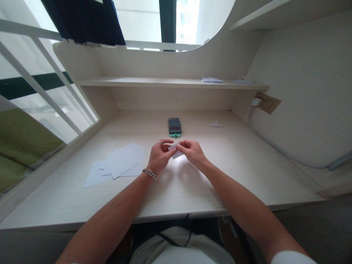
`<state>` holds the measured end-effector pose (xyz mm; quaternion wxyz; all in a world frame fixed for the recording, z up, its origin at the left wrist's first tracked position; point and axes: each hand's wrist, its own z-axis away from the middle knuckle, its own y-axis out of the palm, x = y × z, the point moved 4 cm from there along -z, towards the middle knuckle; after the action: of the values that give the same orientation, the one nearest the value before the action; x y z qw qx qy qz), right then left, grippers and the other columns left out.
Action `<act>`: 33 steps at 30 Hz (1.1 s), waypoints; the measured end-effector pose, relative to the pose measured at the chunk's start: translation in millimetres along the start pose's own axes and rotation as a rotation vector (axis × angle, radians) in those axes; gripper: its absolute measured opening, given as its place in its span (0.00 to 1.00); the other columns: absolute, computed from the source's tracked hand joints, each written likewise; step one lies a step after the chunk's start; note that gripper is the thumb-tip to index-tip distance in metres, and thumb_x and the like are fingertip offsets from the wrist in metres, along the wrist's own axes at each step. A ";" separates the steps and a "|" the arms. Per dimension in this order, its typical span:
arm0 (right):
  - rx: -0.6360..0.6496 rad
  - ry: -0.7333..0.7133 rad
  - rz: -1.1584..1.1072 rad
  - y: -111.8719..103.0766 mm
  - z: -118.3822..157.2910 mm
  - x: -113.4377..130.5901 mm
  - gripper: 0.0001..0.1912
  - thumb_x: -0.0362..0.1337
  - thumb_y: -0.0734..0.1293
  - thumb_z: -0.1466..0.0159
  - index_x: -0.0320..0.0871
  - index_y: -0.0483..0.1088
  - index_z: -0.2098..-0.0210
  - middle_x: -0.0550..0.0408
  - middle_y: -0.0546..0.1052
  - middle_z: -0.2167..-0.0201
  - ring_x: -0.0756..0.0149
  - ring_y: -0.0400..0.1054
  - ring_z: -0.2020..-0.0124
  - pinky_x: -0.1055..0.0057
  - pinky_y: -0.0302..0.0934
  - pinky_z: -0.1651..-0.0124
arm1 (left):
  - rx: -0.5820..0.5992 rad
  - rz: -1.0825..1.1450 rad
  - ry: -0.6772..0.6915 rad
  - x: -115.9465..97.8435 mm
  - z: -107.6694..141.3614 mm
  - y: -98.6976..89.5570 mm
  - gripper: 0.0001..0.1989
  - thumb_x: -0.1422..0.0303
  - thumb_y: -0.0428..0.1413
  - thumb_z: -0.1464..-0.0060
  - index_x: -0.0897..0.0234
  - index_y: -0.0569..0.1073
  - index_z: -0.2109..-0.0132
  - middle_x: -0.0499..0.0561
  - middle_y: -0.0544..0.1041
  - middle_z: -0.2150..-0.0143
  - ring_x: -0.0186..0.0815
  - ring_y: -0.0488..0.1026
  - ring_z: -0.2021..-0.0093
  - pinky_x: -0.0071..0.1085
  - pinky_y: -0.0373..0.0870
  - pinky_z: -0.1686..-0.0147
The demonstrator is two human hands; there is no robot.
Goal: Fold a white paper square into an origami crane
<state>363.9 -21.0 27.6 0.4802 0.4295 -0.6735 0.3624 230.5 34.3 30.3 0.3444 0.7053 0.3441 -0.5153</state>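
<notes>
A small folded white paper (177, 154) is pinched between both hands above the middle of the desk. My left hand (160, 156), with a ring and a chain bracelet, grips its left side between thumb and fingers. On the upper right side, my right hand (192, 151) holds the same paper with thumb and index finger. Just beyond the hands lies a dark phone-like device (175, 126) with a green end. Loose white sheets (126, 157) overlap on the desk to the left of my left hand.
A folded paper crane (216, 124) sits at the back right of the desk (247, 176). Papers (211, 79) lie on the shelf (154, 82) above. At right, a cable (271, 143) runs from a wall socket (268, 103).
</notes>
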 end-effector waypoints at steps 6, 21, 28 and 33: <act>-0.041 -0.046 0.125 -3.6 0.1 3.4 0.12 0.43 0.68 0.43 0.40 0.75 0.72 0.55 0.76 0.76 0.67 0.67 0.74 0.70 0.58 0.69 | -0.002 -0.041 -0.052 0.8 0.3 -0.3 0.26 0.64 0.70 0.61 0.68 0.72 0.55 0.50 0.79 0.75 0.33 0.75 0.75 0.28 0.70 0.74; -0.061 0.057 0.021 -9.4 -7.0 -12.7 0.15 0.48 0.70 0.46 0.40 0.74 0.74 0.55 0.74 0.78 0.68 0.65 0.76 0.69 0.60 0.71 | 0.055 0.035 -0.201 10.4 -1.6 -0.4 0.25 0.66 0.73 0.69 0.71 0.75 0.62 0.55 0.80 0.73 0.35 0.77 0.74 0.32 0.74 0.69; -0.080 0.173 -0.100 -8.8 -4.8 -3.1 0.17 0.48 0.73 0.52 0.39 0.74 0.75 0.55 0.75 0.78 0.69 0.65 0.77 0.70 0.60 0.71 | 0.118 0.099 -0.176 10.1 -3.6 0.3 0.22 0.65 0.72 0.66 0.71 0.78 0.63 0.52 0.78 0.76 0.33 0.75 0.76 0.32 0.74 0.69; -0.101 0.213 -0.141 -11.2 -3.3 1.8 0.18 0.49 0.75 0.55 0.39 0.74 0.76 0.55 0.75 0.78 0.69 0.66 0.76 0.70 0.60 0.71 | 0.128 0.143 -0.237 10.0 -1.2 0.0 0.26 0.65 0.72 0.66 0.72 0.78 0.58 0.58 0.81 0.68 0.37 0.78 0.70 0.35 0.75 0.62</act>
<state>375.1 -22.5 31.1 0.5942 0.4100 -0.6043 0.3371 233.4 36.6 21.0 0.3727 0.6829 0.2165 -0.5898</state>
